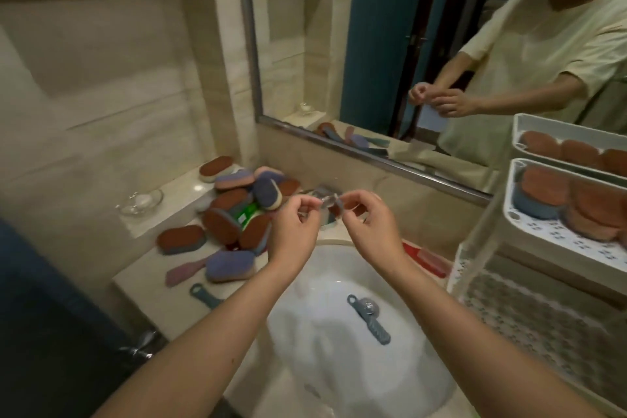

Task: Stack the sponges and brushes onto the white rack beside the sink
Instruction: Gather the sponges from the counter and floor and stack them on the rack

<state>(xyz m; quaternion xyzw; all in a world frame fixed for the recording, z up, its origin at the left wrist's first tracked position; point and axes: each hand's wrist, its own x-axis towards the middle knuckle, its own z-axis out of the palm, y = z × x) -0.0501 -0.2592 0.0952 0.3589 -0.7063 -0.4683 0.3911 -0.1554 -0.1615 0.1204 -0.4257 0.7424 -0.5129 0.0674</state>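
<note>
A pile of oval sponges (237, 210), brown, blue and pink, lies on the counter left of the sink (339, 332). A pink brush (185, 271) and a blue brush handle (203, 295) lie at the pile's front. Another blue brush (369, 319) lies in the basin over the drain. The white rack (529, 244) stands right of the sink, with brown and blue sponges (556, 200) on its upper shelves. My left hand (294, 231) and my right hand (368, 224) meet above the basin's back edge, both pinching a small clear piece of wrapping (327, 202) between fingertips.
A glass dish (140, 203) sits on the ledge at left. A red comb-like item (427, 260) lies on the counter between sink and rack. A mirror (407, 44) spans the wall behind, showing a person. A tap (320, 192) stands behind my hands.
</note>
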